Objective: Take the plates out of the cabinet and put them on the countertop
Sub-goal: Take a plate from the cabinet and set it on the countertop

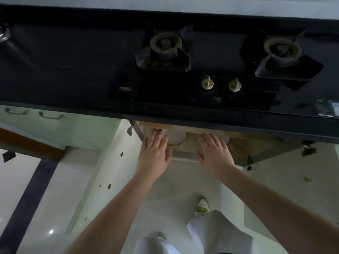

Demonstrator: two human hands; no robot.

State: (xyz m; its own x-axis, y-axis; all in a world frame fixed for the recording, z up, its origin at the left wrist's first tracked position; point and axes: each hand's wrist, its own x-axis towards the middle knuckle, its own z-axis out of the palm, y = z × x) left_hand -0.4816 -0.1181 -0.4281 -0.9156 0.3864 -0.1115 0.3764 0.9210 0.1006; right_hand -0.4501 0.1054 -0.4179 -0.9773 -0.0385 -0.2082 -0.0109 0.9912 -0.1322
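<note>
Reaching into open cabinet (pixel 238 143), centre frame.
Left hand (pixel 154 153), right hand (pixel 214 153) spread, empty; plates (pixel 175 138) inside, countertop (pixel 64 70) bare.

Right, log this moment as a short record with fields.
left hand: open, fingers spread, reaching into the cabinet, holding nothing
right hand: open, reaching in beside it, holding nothing
plates: white, on the cabinet shelf between the hands, partly hidden
countertop: dark, no plates on it
hob: two burners, two knobs
</note>
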